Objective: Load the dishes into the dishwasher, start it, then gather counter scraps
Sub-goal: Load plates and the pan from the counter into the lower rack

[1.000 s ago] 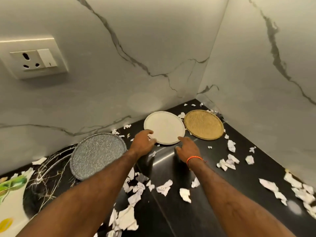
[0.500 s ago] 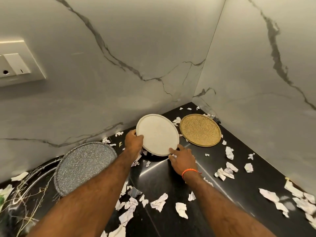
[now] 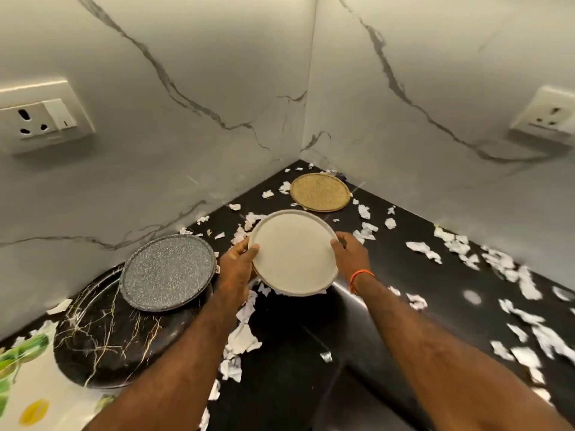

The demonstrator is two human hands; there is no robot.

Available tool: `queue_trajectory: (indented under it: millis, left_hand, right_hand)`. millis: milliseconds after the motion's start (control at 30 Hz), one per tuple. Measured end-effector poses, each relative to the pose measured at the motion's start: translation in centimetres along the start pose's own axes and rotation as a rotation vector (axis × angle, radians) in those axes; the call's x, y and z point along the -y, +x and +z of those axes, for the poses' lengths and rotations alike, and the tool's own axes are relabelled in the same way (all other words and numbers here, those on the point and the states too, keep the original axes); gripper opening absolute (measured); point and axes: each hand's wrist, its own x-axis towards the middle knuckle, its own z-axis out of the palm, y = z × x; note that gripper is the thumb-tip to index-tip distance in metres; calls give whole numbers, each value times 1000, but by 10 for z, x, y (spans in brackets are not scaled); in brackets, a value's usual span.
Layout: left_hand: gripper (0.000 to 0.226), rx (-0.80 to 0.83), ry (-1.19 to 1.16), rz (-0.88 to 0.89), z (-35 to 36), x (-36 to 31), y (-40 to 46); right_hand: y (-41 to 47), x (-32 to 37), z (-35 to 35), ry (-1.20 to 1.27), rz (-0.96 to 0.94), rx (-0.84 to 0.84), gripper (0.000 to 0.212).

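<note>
1. White plate (image 3: pixel 294 253) — round and matte, with no long axis of its own. It is held above the black countertop (image 3: pixel 389 269), face toward the camera, its near edge lower than its far edge. No brand, label or writing can be read on it.
2. Left hand (image 3: pixel 236 269) — grips the plate's left rim, thumb over the face and fingers hidden behind.
3. Right hand (image 3: pixel 350 255) — grips the right rim, fingertips curled over the edge; an orange band (image 3: pixel 361 275) circles the wrist.
4. Gold plate (image 3: pixel 320 191) — lies flat in the corner where the two marble walls (image 3: pixel 186 73) meet, well apart from the held plate.
5. Grey speckled plate (image 3: pixel 168 272) — rests to the left, overlapping the rim of a black plate with gold veining (image 3: pixel 105 337).
6. Plate with a green and yellow pattern (image 3: pixel 25 384) — partly in view at the lower left edge; the pattern carries no legible text.
7. Torn paper scraps (image 3: pixel 522 284) — scattered over the countertop, densest along the right wall and beneath the left forearm.
8. Wall sockets — one at left (image 3: pixel 40 118), one at right (image 3: pixel 547 118); no markings legible.
</note>
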Motion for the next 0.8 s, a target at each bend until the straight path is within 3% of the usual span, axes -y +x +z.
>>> queue_trajectory:
  millis: [233,367,633,800]
  left_hand:
    - [24,133,51,-39,10,50,-75]
    - [11,299,153,-8,37,80,-119]
    - [18,600,480,32,99,133,-205]
    - [15,753,534,-26,134,168,-276]
  right_hand:
    - [-109,-54,-64,29,106,-175,13]
    - [-172,-95,-114,28,193,-292,25]
    - [-285,-169,-214,22,290,-513,20]
    - [-373,-224,-259,41,379,-590,10]
